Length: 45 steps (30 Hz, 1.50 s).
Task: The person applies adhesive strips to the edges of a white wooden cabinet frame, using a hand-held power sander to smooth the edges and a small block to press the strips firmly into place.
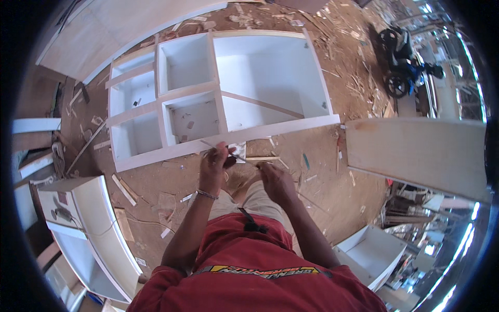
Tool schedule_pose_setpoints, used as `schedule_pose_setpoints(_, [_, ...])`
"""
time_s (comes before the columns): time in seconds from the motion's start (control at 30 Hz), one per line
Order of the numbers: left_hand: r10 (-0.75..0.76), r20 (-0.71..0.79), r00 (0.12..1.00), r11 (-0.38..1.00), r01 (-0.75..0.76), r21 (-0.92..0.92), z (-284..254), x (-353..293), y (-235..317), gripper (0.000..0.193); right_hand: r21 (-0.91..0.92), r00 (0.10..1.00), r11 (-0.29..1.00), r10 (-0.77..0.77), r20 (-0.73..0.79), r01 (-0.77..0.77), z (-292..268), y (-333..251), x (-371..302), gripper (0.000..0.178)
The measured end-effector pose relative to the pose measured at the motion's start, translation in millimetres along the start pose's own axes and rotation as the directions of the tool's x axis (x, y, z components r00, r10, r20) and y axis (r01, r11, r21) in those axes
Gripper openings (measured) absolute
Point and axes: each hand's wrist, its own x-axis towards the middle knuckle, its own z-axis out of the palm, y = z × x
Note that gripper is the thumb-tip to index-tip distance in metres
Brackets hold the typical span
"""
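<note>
A thin, pale strip, perhaps wood, runs slantwise between my two hands in front of my thighs. Its far left end pokes out past my left hand, whose fingers are closed around it. Something small and dark shows by those fingers; its kind is unclear. My right hand pinches the strip farther along, and a thin length seems to continue beyond it to the lower right. Just past my hands lies a white-lined wooden cabinet frame with several compartments, open side up.
Wood scraps and offcuts litter the brown floor. A long panel stands at the right, with a white open box below it. To the left is a white cabinet with a power tool and cord. A motorbike is parked far right.
</note>
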Motion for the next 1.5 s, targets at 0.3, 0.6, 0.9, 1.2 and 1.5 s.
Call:
schedule_pose_setpoints(0.3, [0.176,-0.542,0.822,0.944,-0.298,-0.145,-81.9,148.8,12.9,0.023,-0.038,0.878,0.937,-0.311,0.364,0.348,24.4,93.9,196.4,0.027])
schedule_pose_setpoints(0.6, [0.187,-0.827,0.529,0.889,-0.45,-0.087,-143.2,299.3,-59.5,0.042,-0.099,0.677,0.733,-0.556,0.482,0.673,127.5,174.9,384.9,0.021])
schedule_pose_setpoints(0.9, [0.254,-0.85,0.462,0.775,-0.623,-0.107,-271.9,517.1,-88.5,0.065,-0.192,0.736,0.714,-0.625,0.26,0.674,292.2,205.1,533.3,0.012])
schedule_pose_setpoints(1.2, [0.352,-0.89,0.289,0.873,-0.445,0.2,-340.5,560.0,-69.2,0.043,-0.284,0.683,0.626,-0.704,0.195,0.726,372.1,172.6,582.2,0.006])
schedule_pose_setpoints(1.5, [0.28,-0.939,0.197,0.877,-0.45,0.167,-342.0,562.1,-51.2,0.028,-0.365,0.697,0.596,-0.648,0.307,0.715,376.9,163.5,597.8,0.009])
